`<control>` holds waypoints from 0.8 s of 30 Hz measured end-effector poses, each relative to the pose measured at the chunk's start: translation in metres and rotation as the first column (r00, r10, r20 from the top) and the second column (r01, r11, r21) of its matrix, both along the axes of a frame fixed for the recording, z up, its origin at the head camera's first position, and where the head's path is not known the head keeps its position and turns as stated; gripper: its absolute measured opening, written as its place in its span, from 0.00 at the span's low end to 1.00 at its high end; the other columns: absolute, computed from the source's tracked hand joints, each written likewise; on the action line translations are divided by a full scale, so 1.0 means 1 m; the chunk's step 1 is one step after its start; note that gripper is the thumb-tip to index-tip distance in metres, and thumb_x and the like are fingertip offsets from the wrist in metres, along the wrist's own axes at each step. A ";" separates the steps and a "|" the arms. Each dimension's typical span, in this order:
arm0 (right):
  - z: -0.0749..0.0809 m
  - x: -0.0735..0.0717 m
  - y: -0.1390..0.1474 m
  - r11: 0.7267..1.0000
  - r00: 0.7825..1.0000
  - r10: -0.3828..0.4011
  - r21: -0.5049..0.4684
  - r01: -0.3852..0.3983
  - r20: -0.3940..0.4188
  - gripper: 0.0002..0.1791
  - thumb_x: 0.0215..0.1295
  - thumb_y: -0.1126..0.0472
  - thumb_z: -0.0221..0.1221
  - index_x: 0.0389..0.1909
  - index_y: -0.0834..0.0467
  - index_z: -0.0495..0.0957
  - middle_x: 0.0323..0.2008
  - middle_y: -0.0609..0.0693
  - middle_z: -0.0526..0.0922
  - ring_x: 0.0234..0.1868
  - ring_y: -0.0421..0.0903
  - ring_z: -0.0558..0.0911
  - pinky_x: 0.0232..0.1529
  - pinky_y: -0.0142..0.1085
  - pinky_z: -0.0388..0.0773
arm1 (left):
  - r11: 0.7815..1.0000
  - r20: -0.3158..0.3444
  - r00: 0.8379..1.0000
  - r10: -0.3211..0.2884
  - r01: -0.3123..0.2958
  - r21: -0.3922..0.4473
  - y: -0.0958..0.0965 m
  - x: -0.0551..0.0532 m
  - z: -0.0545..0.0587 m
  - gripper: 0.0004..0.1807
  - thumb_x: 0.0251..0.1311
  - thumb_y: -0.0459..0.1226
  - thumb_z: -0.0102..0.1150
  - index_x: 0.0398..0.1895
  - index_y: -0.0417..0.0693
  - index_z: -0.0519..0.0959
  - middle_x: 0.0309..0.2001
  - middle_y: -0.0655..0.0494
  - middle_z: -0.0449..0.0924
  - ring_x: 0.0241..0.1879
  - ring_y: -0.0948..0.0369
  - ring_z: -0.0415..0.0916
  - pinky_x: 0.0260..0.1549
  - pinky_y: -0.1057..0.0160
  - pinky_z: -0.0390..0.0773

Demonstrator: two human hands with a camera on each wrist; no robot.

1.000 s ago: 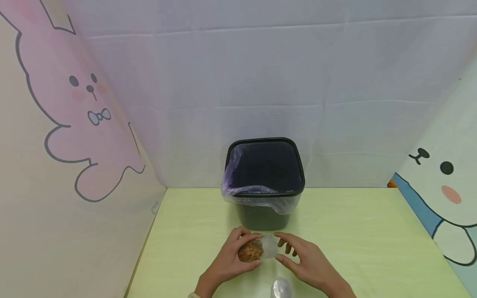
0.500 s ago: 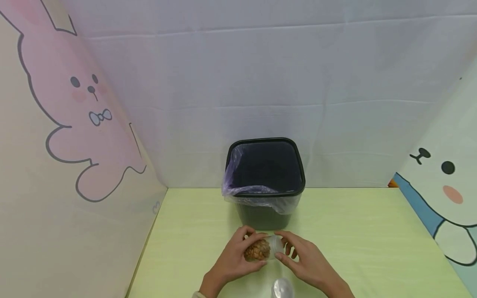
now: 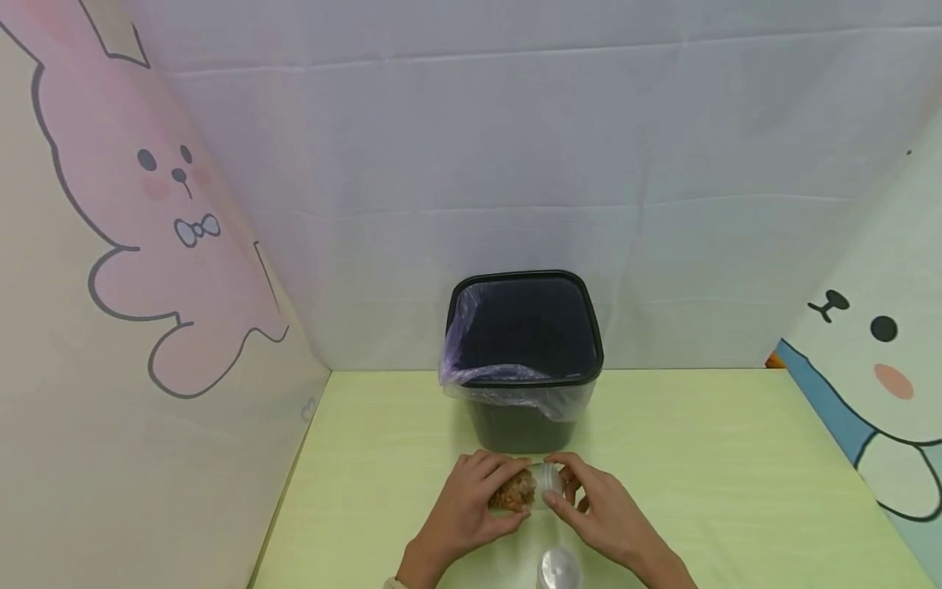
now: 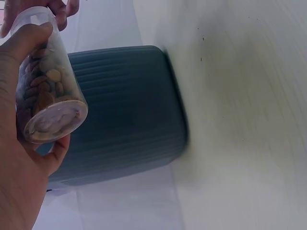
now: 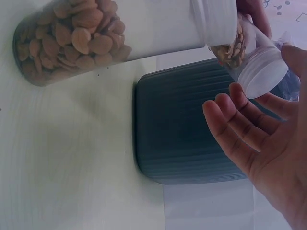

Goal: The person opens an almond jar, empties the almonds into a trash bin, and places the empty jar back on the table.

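My left hand grips a small clear plastic jar partly filled with brown nuts. In the head view the jar lies tipped sideways, its lidded end toward the right. The thumb and index finger of my right hand pinch its translucent screw lid, while the other fingers stay loosely bent below. In the left wrist view the jar's round base faces the camera, with nuts showing through the wall. A second lidded jar, holding almonds, stands on the table nearer to me.
Just beyond my hands stands a dark trash bin with a black rim and a thin purple-white bag folded over its front. The pale yellow-green table reaches back to a white cloth wall. Printed cartoon panels flank both sides.
The jar in my left hand has shifted slightly right. The thumb and index finger of my right hand have closed in on its lid. The second jar and the bin have stayed put.
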State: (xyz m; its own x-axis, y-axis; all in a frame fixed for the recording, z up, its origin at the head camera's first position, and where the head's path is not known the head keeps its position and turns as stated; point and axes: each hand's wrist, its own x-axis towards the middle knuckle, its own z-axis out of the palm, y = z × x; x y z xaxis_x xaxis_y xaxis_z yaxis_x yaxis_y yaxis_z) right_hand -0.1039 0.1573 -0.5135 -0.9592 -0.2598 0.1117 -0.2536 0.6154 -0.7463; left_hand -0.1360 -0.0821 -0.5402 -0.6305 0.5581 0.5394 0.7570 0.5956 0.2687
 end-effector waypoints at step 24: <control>-0.007 0.002 -0.001 0.998 0.988 0.028 -0.050 -0.036 -0.154 0.14 0.68 0.52 0.60 0.53 0.41 0.73 0.25 0.31 0.69 0.22 0.28 0.66 0.23 0.25 0.66 | 0.985 0.174 0.978 -0.118 0.094 0.143 0.004 0.003 -0.001 0.35 0.50 0.60 0.69 0.63 0.66 0.74 0.49 0.70 0.83 0.42 0.73 0.79 0.41 0.74 0.77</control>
